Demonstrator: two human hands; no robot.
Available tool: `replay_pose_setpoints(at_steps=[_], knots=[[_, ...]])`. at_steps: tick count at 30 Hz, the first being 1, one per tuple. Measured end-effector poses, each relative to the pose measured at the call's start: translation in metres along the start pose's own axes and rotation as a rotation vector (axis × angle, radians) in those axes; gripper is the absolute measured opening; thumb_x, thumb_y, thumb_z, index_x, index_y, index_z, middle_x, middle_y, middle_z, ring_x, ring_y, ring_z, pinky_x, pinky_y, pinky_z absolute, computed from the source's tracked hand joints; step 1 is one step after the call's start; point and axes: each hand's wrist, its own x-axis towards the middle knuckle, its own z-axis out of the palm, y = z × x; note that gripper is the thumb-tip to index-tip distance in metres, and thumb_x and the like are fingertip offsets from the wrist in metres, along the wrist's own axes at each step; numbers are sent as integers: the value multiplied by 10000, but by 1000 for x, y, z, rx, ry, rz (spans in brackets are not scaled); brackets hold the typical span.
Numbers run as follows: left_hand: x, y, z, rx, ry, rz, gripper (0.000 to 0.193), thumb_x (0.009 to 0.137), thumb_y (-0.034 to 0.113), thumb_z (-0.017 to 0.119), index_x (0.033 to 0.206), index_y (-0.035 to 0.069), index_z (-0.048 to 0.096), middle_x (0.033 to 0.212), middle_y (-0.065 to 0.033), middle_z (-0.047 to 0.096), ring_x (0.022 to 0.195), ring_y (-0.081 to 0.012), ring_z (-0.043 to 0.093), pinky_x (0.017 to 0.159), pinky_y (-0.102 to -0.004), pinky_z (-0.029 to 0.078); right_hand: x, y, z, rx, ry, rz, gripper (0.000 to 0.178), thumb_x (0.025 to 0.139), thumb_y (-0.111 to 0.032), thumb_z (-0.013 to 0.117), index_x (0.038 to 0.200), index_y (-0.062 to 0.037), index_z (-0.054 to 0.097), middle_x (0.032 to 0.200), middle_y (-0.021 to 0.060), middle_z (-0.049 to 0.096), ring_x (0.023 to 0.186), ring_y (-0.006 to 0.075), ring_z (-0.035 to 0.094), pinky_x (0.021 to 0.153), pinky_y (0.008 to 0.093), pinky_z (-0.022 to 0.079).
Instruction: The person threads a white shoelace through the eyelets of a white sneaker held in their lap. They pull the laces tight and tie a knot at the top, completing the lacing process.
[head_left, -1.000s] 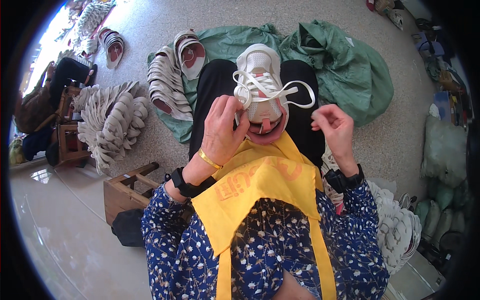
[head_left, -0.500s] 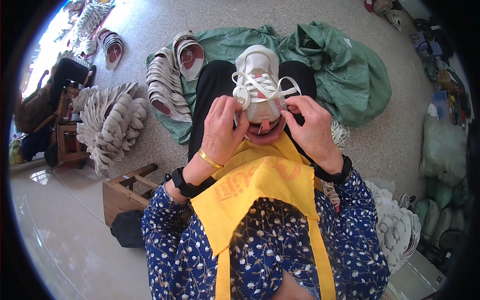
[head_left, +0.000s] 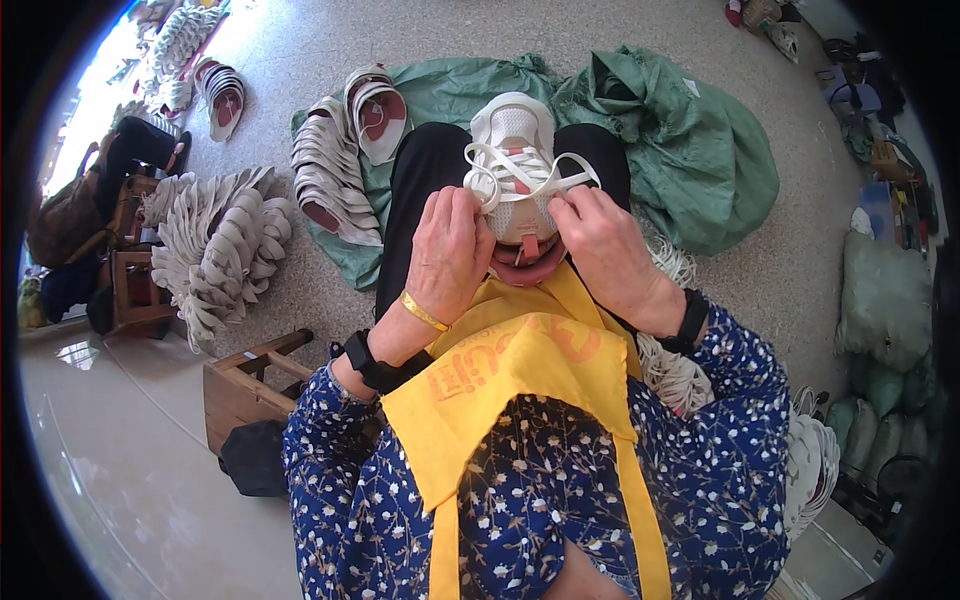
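Note:
A white sneaker upper [head_left: 512, 125] with mesh panels and a pink lining stands between my knees, its toe pointing away from me. White shoelace [head_left: 520, 188] crosses its front and loops out on both sides. My left hand [head_left: 450, 245] is closed at the left eyelet edge, pinching the shoelace; its fingertips are partly hidden. On the opposite edge, my right hand [head_left: 610, 250] pinches with thumb and forefinger where the right lace loop comes down. A pink pull tab [head_left: 530, 246] sits at the collar, nearest my yellow apron [head_left: 510, 370].
Stacked shoe uppers [head_left: 335, 170] lie on a green sack [head_left: 430, 85], left of my knees. More pale uppers [head_left: 225, 240] heap farther left, near a wooden stool [head_left: 255, 385]. A bulky green sack [head_left: 690, 150] rests at right. Bundled white laces [head_left: 675, 375] hang beside my right forearm.
My right hand has shifted slightly up and left along the eyelet edge, and its elbow has swung outward, uncovering more bundled laces. My left hand's fingers have drawn in a little.

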Motion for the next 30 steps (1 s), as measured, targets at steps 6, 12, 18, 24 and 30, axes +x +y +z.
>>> replay_pose_setpoints(at_steps=[6,12,18,24,30], knots=[[0,1,-2,-62,-10,-44,152,850,-29,616,964,-9,516,849,-158,515,799,-356,555,714,-442,466,18,7,-7,-47,66,-187,125,765,-65,651,858,-14,585,942,109,571,916,251,631,720,339,552],[-3,-3,0,-72,-25,-77,145,865,-34,631,979,-17,543,845,-143,528,760,-313,590,691,-402,495,3,-10,-3,565,-23,-74,89,857,-27,616,925,-13,560,885,139,549,837,323,630,747,385,535],[-3,-6,-3,-112,-40,-104,152,872,-44,657,992,-22,566,849,-142,545,731,-287,615,675,-378,512,9,-34,4,957,-58,-125,82,915,-32,638,956,-7,571,905,146,597,846,338,661,724,407,530],[-5,-2,-4,-214,-24,-179,162,863,-12,653,903,2,496,821,-150,505,782,-352,544,689,-451,455,19,-32,11,852,122,31,91,919,-57,677,980,-20,621,893,162,654,822,376,668,728,435,540],[-6,-3,-3,-222,-27,-190,156,888,-4,648,917,-7,495,852,-162,508,809,-370,537,706,-459,449,23,-32,28,591,128,142,98,918,-122,682,932,-31,649,904,165,673,825,366,687,701,444,559]])
